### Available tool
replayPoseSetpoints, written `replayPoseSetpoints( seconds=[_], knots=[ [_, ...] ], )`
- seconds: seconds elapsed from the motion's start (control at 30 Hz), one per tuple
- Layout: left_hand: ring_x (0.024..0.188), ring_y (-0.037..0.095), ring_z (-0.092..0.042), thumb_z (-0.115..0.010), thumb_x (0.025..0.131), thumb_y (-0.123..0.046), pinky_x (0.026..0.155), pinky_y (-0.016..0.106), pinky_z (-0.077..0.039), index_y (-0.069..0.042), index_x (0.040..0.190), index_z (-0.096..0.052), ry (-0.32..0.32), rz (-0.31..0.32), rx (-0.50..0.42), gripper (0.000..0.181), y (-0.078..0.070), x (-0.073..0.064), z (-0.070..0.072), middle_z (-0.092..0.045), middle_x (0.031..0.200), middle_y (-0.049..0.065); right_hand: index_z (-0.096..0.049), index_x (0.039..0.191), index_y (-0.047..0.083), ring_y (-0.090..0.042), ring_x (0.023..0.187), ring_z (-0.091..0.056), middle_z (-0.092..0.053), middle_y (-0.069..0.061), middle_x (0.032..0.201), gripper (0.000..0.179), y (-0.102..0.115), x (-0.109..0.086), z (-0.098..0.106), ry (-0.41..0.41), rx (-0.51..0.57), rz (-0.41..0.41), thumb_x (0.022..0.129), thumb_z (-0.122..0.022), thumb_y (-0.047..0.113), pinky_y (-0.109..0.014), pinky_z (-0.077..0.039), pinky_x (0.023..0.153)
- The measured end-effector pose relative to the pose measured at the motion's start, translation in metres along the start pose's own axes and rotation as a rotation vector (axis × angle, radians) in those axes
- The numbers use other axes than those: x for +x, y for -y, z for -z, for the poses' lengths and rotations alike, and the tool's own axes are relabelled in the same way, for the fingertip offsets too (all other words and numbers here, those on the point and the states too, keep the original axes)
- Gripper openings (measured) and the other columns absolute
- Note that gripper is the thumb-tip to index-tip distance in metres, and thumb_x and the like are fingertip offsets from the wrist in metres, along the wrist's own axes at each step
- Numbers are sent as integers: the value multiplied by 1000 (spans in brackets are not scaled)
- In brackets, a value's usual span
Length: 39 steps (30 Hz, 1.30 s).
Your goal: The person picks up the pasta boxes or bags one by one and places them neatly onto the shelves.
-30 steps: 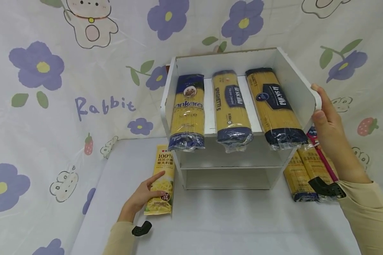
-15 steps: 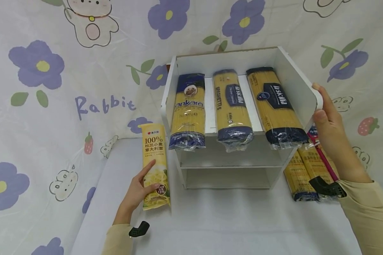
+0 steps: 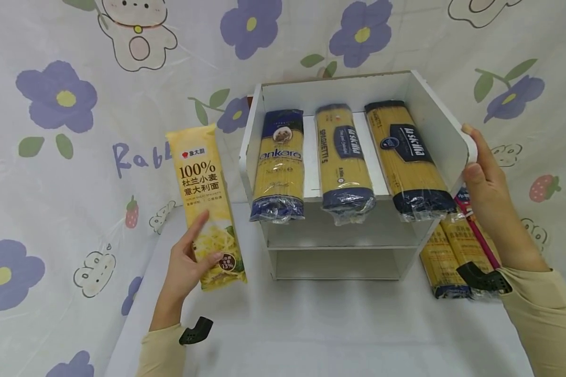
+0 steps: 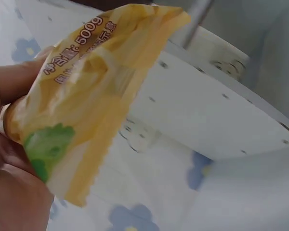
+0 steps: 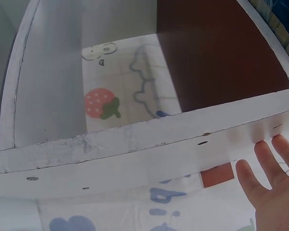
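Note:
My left hand (image 3: pixel 184 264) holds a yellow packet of spaghetti (image 3: pixel 203 188) by its lower part, raised at the left of a white shelf unit (image 3: pixel 341 246). The packet leans slightly left at its top. In the left wrist view, the packet's crimped end (image 4: pixel 111 130) juts out from the fingers. On the right, my other hand (image 3: pixel 488 193) grips the front edge of the shelf's upper side panel. Its fingertips (image 5: pixel 260 149) touch the panel's outer face in the right wrist view. The palm of that hand is out of sight.
Spaghetti packets marked ankara (image 3: pixel 278 167), la sicilia in the middle (image 3: pixel 344 157) and la sicilia on the right (image 3: pixel 407 157) lie on the sloping top shelf. Further packets (image 3: pixel 453 256) lie right of the unit on the white table (image 3: pixel 339 330). A patterned curtain (image 3: pixel 122 94) hangs behind.
My left hand has lifted the yellow spaghetti packet off the table and moved it up and left, away from the shelf unit. My right hand has stayed on the side panel.

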<state>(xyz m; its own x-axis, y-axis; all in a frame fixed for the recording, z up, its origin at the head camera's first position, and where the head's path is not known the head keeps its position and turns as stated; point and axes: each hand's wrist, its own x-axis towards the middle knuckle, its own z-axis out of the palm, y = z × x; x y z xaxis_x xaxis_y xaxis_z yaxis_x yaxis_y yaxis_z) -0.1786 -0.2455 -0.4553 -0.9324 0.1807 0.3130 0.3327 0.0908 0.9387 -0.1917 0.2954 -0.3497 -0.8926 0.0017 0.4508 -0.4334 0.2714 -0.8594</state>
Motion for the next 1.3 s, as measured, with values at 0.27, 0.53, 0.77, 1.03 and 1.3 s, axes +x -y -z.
replayPoseSetpoints(
  seconds=[0.27,0.53,0.77,1.03,1.3],
  knots=[
    [102,6,-67,-68,75,23,81,20,-58,-7,152,-37,-31,-160,-54,89,-42,3,-8,-52,145,-4,-29,156,31,-16,131,-43,-37,1,155,59,1,0,0,13,57,8,102,-51,41,-16,-47,102],
    [102,8,-68,-69,72,26,80,22,-59,-10,150,-42,-4,-280,-99,90,-65,0,-15,-54,142,-3,-28,156,33,-15,129,-44,-37,2,154,57,3,0,-1,8,4,-11,103,-49,41,-16,-48,100],
    [96,8,-70,-72,72,23,76,24,-61,-11,146,-49,27,-314,-58,84,-77,-2,-19,-61,127,-2,-27,156,34,-14,133,-42,-35,3,157,56,2,0,-1,7,-8,-2,104,-47,40,-17,-46,105],
    [97,8,-70,-74,72,20,77,25,-61,-15,141,-57,115,-336,-17,79,-89,-4,-23,-62,125,-5,-26,156,36,-13,132,-44,-36,3,156,55,4,-1,-1,-1,-65,-13,104,-45,39,-17,-47,102],
    [99,5,-69,-75,71,19,77,26,-61,-26,136,-61,209,-354,91,80,-99,-4,-25,-62,130,-15,-28,156,31,-12,128,-45,-37,2,155,56,1,0,-2,2,-5,22,104,-47,38,-11,-47,97]
  ],
)
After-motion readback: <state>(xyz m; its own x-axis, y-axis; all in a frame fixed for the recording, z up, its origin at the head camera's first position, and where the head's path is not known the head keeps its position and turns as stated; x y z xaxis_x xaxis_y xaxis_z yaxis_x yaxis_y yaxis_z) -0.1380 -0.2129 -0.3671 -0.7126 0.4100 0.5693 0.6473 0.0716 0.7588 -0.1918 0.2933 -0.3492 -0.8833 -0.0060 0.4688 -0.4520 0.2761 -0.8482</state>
